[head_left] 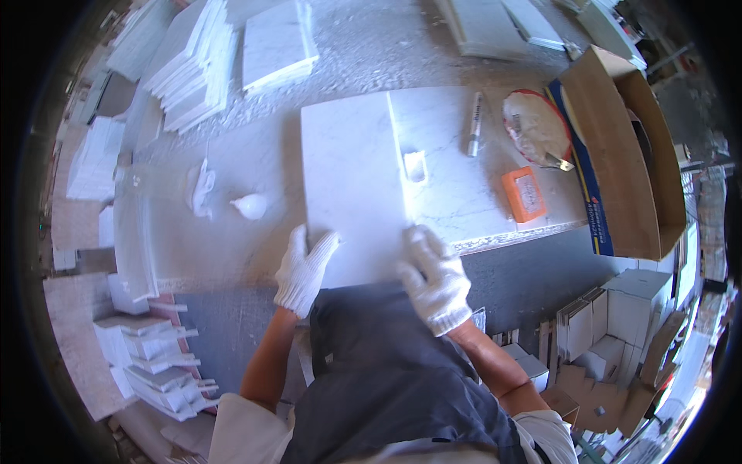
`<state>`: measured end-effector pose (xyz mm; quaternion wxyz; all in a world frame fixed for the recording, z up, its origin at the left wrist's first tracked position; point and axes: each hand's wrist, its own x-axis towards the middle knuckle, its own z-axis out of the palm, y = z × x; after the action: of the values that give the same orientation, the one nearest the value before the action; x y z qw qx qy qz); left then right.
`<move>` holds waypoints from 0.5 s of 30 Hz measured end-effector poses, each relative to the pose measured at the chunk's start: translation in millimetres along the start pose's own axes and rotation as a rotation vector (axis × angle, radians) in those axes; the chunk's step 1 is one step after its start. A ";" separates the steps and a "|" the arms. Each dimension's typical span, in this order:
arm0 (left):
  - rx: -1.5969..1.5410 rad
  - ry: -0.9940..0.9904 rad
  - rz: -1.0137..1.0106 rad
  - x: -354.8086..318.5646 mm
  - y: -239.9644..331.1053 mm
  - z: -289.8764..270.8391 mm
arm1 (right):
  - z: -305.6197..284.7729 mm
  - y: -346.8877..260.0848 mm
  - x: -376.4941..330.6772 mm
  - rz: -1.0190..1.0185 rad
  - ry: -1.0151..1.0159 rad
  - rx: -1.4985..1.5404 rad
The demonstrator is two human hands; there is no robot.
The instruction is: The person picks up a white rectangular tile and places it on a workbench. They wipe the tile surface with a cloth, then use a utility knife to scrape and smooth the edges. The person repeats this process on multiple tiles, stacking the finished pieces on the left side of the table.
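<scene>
A pale grey-white marble tile point(352, 170) lies on the worktable in front of me, its near edge close to my dark apron. My left hand point(304, 267), in a white knitted glove, grips the tile's near left edge with the thumb on top. At the near right edge my right hand point(437, 278), gloved the same way, holds the tile with bent fingers. A small white dish point(416, 166) stands just right of the tile. On the left is a white rounded bulb point(251, 206), with a crumpled translucent wrap point(202, 188) beyond it.
To the right lie a marker pen point(475, 124), an orange block point(524, 194) and a round red-rimmed container with pale paste point(537, 127). An open cardboard box point(618, 147) stands at the table's right end. Stacked tiles point(197, 66) and another stack point(278, 46) sit at the back.
</scene>
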<state>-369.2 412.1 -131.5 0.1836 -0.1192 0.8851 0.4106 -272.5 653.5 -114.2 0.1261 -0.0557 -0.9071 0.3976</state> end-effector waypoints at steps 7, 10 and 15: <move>-0.329 0.088 0.020 14.1 3.0 -4.3 | 12.8 -10.6 -13.5 -0.034 -0.094 -0.087; -0.271 0.008 0.038 7.8 13.4 -10.2 | 14.4 -2.0 -18.2 -0.075 0.000 -0.023; -0.399 -0.062 0.006 -8.9 24.8 -26.5 | 21.7 4.9 -21.8 -0.108 0.060 0.053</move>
<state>-376.1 408.0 -95.1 0.1823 -0.1377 0.7803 0.5821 -257.5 637.0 -136.0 0.1760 -0.0151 -0.8938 0.4121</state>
